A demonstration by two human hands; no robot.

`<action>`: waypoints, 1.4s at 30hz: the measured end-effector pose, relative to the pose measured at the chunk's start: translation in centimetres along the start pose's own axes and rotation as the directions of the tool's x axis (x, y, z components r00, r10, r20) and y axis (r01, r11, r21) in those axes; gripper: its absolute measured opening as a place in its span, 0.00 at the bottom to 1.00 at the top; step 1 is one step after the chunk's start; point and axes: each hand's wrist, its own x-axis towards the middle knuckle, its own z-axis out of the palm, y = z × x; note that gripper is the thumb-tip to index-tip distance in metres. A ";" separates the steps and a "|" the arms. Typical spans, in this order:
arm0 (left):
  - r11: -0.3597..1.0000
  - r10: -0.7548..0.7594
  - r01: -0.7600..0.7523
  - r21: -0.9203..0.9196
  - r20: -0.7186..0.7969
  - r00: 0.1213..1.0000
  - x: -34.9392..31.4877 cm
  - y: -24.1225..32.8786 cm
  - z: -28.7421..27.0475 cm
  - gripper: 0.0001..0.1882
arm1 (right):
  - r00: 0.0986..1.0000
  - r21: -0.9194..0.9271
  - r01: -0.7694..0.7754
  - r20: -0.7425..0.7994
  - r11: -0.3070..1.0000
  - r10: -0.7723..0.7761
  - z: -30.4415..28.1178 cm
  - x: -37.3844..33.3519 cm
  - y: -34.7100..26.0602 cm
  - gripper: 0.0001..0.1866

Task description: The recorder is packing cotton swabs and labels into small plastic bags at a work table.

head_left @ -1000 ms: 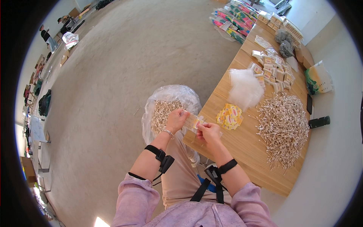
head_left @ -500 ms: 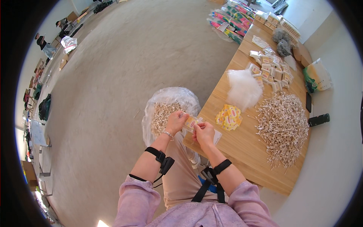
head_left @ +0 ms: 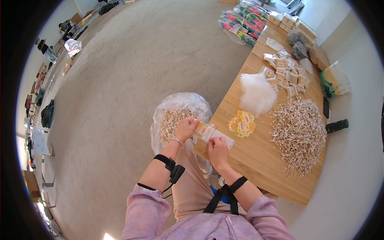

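Note:
My left hand (head_left: 187, 129) pinches a small clear plastic bag (head_left: 204, 130) by one end, over the table's near left corner. A yellow and white label card shows through the bag. My right hand (head_left: 218, 152), fingers curled together, is just nearer to me, apart from the bag and over a flat white piece (head_left: 228, 141). What its fingertips hold, if anything, is hidden. Below my left hand stands a large clear plastic sack (head_left: 202, 103) of loose cotton swabs (head_left: 174, 120). Yellow label cards (head_left: 242, 124) lie in a small pile to the right.
On the wooden table (head_left: 256, 168) are a big heap of cotton swabs (head_left: 300, 136), stacked clear bags (head_left: 258, 94), packed swab bags (head_left: 290, 78) and a dark green cylinder (head_left: 337, 126). Colourful wrapped bundles (head_left: 246, 22) lie beyond. Two people are far off at the left.
My right hand has come away from the bag, moving toward me and slightly right. More of the bag and the flat white piece now shows. My left hand stays about where it was.

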 end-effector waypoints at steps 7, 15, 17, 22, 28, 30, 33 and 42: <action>1.000 -0.029 0.030 -0.002 0.037 0.999 0.3 -0.3 -0.3 0.13 | 0.943 -0.377 0.331 0.127 0.865 -0.306 0.4 -3.1 -1.9 0.29; 0.994 -0.093 0.097 -0.056 0.074 0.993 0.1 0.3 -0.2 0.13 | 0.948 -0.448 0.317 0.126 0.836 -0.291 1.4 -3.4 -2.0 0.36; 0.987 -0.110 0.118 -0.105 0.083 0.990 -0.1 0.8 -0.3 0.13 | 0.947 -0.441 0.321 0.125 0.838 -0.297 1.3 -3.5 -2.3 0.36; 0.986 -0.117 0.124 -0.110 0.071 0.991 -0.4 1.0 -0.3 0.13 | 0.943 -0.380 0.332 0.113 0.863 -0.313 1.1 -3.5 -2.1 0.35; 0.982 -0.129 0.136 -0.134 0.060 0.990 -0.3 0.4 -0.2 0.13 | 0.950 -0.356 0.311 0.094 0.881 -0.298 1.0 -3.2 -1.6 0.35; 0.987 -0.102 0.112 -0.116 0.082 0.991 0.3 0.2 0.1 0.14 | 0.948 -0.392 0.314 0.079 0.865 -0.308 0.9 -3.0 -1.5 0.34; 0.996 -0.086 0.087 -0.007 0.090 0.992 0.8 -0.6 -0.5 0.13 | 0.949 -0.425 0.315 0.121 0.849 -0.291 1.2 -3.1 -1.7 0.35; 0.983 -0.180 0.176 0.044 0.108 0.978 1.9 -1.2 -1.7 0.15 | 0.963 -0.332 0.209 -0.091 0.920 -0.252 -3.9 -0.6 1.8 0.31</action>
